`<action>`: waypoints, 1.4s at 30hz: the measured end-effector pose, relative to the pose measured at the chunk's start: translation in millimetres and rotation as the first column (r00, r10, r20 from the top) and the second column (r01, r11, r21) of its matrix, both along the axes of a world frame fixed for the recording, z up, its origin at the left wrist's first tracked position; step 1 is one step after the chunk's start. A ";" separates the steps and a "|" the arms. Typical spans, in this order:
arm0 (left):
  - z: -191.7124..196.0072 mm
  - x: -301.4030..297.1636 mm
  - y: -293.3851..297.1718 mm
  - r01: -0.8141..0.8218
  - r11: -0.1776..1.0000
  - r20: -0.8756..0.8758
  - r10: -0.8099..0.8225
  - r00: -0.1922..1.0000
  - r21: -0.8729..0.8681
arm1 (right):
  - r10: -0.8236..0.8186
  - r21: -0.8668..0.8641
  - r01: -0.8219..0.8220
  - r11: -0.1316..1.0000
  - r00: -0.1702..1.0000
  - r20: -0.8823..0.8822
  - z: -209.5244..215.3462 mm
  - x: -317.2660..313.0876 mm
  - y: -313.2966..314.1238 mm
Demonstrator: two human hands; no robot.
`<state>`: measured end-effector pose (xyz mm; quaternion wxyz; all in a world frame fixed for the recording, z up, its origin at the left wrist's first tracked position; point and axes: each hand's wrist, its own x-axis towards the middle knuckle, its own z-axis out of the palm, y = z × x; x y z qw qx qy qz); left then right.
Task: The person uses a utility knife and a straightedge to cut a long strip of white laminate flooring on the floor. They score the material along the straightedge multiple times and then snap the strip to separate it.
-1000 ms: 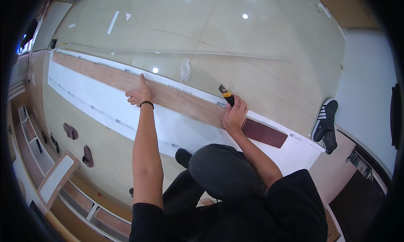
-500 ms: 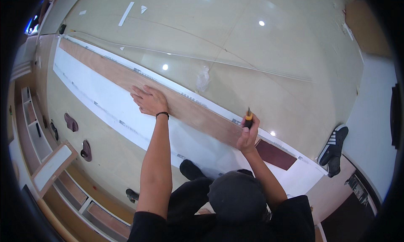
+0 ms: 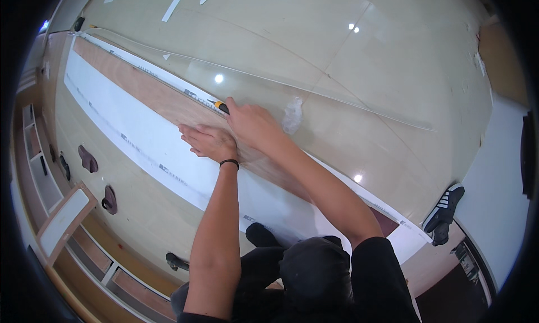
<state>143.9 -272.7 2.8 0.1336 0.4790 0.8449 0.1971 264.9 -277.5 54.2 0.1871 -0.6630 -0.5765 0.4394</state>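
A long brown wooden board point(image 3: 135, 84) lies over a wide white sheet with faint grey printing point(image 3: 120, 112). My left hand point(image 3: 209, 142) rests flat on the board, fingers stretched toward its far left end. My right hand point(image 3: 252, 124) has crossed just beyond the left and grips a yellow and black utility knife point(image 3: 222, 107). The knife's tip points left, at the board's far edge and the white strip showing past it. Whether the blade touches the sheet is too small to tell. A dark red flat piece point(image 3: 387, 224) is partly hidden by my right forearm.
Beyond the sheet, a crumpled clear plastic piece point(image 3: 292, 115), a long thin strip point(image 3: 337, 101) and white offcuts point(image 3: 176, 3) lie on the tiled floor. A black striped shoe point(image 3: 446, 206) is at the right corner. Brown slippers point(image 3: 109, 199) and white shelving point(image 3: 48, 177) are at left.
My right hand has carried the knife from the board's right part leftward along its far edge, to just past my left hand. My left hand stays flat on the board.
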 end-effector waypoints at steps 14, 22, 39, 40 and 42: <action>-4.0 -3.0 -1.1 0.001 1.000 0.003 -0.001 1.000 0.009 | 0.032 -0.052 -0.029 0.998 0.998 0.052 -3.6 -17.6 26.9; -11.3 -9.7 -1.8 -0.001 1.000 0.013 0.001 1.000 0.021 | -0.047 -0.023 0.048 0.999 0.998 0.051 9.5 -35.8 23.3; -10.0 -9.1 -2.2 0.011 1.000 -0.030 -0.012 0.999 -0.028 | 0.004 -0.023 -0.003 1.000 0.999 0.038 7.1 -27.5 39.7; -10.0 -8.4 -1.6 0.009 1.000 -0.031 -0.010 0.999 -0.028 | 0.005 -0.040 -0.004 0.999 0.999 0.033 5.0 -28.2 44.7; -8.5 -7.1 -1.3 0.019 0.999 -0.037 -0.020 0.999 -0.031 | 0.000 -0.016 0.001 1.000 0.999 0.048 0.6 -30.2 51.5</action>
